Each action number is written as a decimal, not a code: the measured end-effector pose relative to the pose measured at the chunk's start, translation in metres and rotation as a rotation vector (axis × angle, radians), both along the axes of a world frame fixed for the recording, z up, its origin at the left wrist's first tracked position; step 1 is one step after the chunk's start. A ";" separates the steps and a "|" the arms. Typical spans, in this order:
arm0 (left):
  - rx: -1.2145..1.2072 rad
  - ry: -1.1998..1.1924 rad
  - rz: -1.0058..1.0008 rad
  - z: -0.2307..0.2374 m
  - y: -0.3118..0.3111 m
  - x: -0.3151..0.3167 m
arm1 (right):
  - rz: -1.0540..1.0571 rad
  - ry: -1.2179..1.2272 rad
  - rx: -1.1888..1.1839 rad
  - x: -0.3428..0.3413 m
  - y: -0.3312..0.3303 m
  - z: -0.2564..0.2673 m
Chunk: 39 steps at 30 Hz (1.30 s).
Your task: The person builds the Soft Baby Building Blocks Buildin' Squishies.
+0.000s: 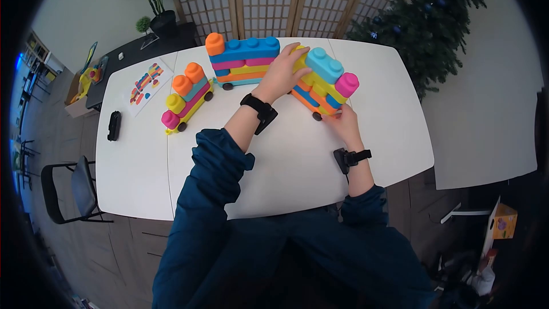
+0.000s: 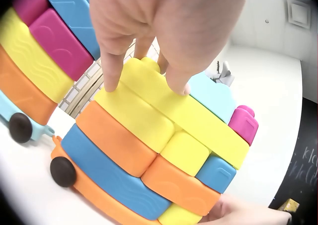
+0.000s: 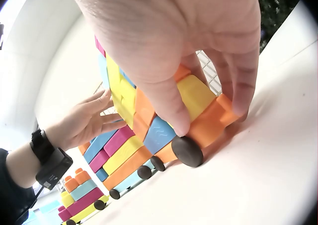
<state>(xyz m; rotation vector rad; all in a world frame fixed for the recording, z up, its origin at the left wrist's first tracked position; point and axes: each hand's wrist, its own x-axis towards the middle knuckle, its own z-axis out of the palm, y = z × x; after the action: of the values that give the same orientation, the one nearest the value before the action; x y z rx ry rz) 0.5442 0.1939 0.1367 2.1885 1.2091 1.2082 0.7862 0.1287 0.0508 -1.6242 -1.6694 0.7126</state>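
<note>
A toy train wagon of stacked building blocks (image 1: 323, 92) on an orange wheeled base stands tilted across the right part of the table. My left hand (image 1: 278, 75) grips its long yellow top block (image 2: 164, 111), thumb on the near face and fingers over the far side. Low at the outer end, my right hand (image 3: 184, 51) holds the orange base (image 3: 208, 126) between thumb and fingers, beside a black wheel (image 3: 187, 151). A light blue block (image 1: 325, 66) and a pink block (image 1: 347, 84) top that end. At its inner end, the base's hook lies close to the middle wagon's light blue hook (image 2: 47, 130).
The middle wagon (image 1: 245, 51) and a smaller yellow-based wagon (image 1: 191, 100) stand to the left on the white table (image 1: 297, 166). Further left lie a printed picture sheet (image 1: 147, 87) and a black object (image 1: 114, 126). A folding screen (image 1: 269, 0) stands behind.
</note>
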 end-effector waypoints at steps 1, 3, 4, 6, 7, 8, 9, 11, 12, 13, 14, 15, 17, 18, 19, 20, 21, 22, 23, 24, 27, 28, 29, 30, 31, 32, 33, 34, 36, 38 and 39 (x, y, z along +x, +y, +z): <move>-0.017 -0.004 -0.002 0.000 0.001 0.000 | -0.005 0.003 -0.006 0.000 0.000 0.000; -0.007 0.001 -0.006 -0.003 0.002 0.000 | -0.003 0.009 -0.011 0.000 0.000 0.001; 0.002 0.004 -0.011 -0.005 0.003 0.000 | -0.003 0.014 -0.016 0.000 0.000 0.001; 0.028 0.029 -0.003 -0.007 0.001 0.000 | 0.015 0.011 -0.017 0.001 0.000 0.002; 0.055 0.053 0.008 -0.006 -0.001 -0.001 | 0.036 0.007 -0.019 0.001 0.000 0.003; 0.055 0.051 0.011 -0.007 -0.005 -0.004 | 0.039 0.006 -0.019 0.002 -0.002 0.004; 0.077 0.046 -0.004 -0.001 -0.020 -0.010 | 0.000 -0.011 -0.048 0.001 -0.007 0.014; 0.090 0.062 -0.032 0.016 -0.056 -0.029 | -0.037 -0.026 -0.071 0.002 -0.016 0.022; 0.080 0.081 -0.046 0.025 -0.079 -0.044 | -0.058 -0.024 -0.004 0.010 -0.023 0.022; 0.074 0.080 -0.030 0.034 -0.102 -0.059 | -0.079 -0.021 0.066 0.016 -0.030 0.023; 0.069 0.080 -0.014 0.039 -0.125 -0.074 | -0.101 0.051 0.093 0.018 -0.041 0.031; 0.047 0.032 0.065 0.040 -0.146 -0.088 | -0.121 0.124 0.122 0.019 -0.053 0.040; 0.031 -0.064 0.237 0.034 -0.188 -0.110 | -0.164 0.216 0.200 0.028 -0.070 0.043; 0.041 -0.111 0.330 0.030 -0.206 -0.121 | -0.212 0.272 0.260 0.027 -0.079 0.046; 0.067 -0.116 0.422 0.022 -0.224 -0.132 | -0.259 0.328 0.319 0.026 -0.089 0.049; 0.093 -0.123 0.513 0.014 -0.240 -0.143 | -0.250 0.331 0.325 0.028 -0.097 0.047; 0.105 -0.130 0.588 0.006 -0.255 -0.152 | -0.239 0.402 0.369 0.030 -0.106 0.045; 0.115 -0.137 0.663 0.000 -0.269 -0.160 | -0.228 0.474 0.410 0.030 -0.114 0.045; 0.114 -0.164 0.719 -0.005 -0.281 -0.167 | -0.221 0.476 0.412 0.028 -0.121 0.047; 0.112 -0.192 0.774 -0.010 -0.291 -0.172 | -0.244 0.482 0.439 0.024 -0.127 0.052; 0.116 -0.259 0.856 -0.019 -0.310 -0.183 | -0.274 0.486 0.494 0.022 -0.136 0.052; 0.125 -0.293 0.889 -0.020 -0.312 -0.186 | -0.284 0.480 0.520 0.023 -0.137 0.052; 0.141 -0.267 0.898 -0.020 -0.313 -0.188 | -0.283 0.481 0.522 0.023 -0.137 0.051; 0.142 -0.267 0.898 -0.020 -0.313 -0.189 | -0.277 0.473 0.532 0.023 -0.137 0.051; 0.141 -0.269 0.895 -0.019 -0.313 -0.189 | -0.271 0.465 0.542 0.023 -0.137 0.050; 0.139 -0.272 0.892 -0.019 -0.313 -0.190 | -0.270 0.465 0.542 0.023 -0.137 0.051; 0.140 -0.271 0.893 -0.018 -0.313 -0.190 | -0.255 0.458 0.554 0.024 -0.136 0.051; 0.148 -0.269 0.876 -0.018 -0.313 -0.190 | -0.240 0.450 0.566 0.023 -0.135 0.052; 0.157 -0.267 0.858 -0.017 -0.312 -0.190 | -0.243 0.446 0.571 0.020 -0.133 0.056; 0.199 -0.234 0.875 -0.016 -0.312 -0.192 | -0.244 0.441 0.576 0.019 -0.132 0.058; 0.199 -0.236 0.877 -0.016 -0.314 -0.195 | -0.258 0.409 0.587 0.019 -0.132 0.058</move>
<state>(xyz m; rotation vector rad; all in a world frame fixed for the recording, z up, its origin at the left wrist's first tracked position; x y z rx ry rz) 0.3496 -0.1204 0.1211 1.5534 2.0989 1.9022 0.8053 -0.0033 0.1091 -1.1488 -1.1934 0.3435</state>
